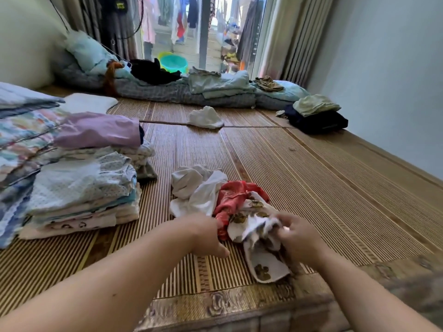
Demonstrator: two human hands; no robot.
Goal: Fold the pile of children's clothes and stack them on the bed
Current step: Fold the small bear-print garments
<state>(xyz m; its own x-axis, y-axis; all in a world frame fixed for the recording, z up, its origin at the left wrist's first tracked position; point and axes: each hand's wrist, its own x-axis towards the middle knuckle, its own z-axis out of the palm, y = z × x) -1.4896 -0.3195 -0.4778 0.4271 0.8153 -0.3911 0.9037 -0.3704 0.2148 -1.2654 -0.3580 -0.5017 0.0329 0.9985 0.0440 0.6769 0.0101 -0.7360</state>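
Pinching patterned garment (262, 265), right hand (299, 236) curled; left hand (208, 233) touching red garment (236, 195).

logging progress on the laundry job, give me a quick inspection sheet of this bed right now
surface: bamboo mat covering the bed
job's things: folded stack at left; loose heap of white garment, red garment and spotted garment in front
clutter: stray cloth and dark folded clothes farther back; bedding beyond
grippers: right hand pinches the spotted garment; left hand at the red garment, fingers hidden
cables: thin cord along the left wall
surroundings: curtains, green basin
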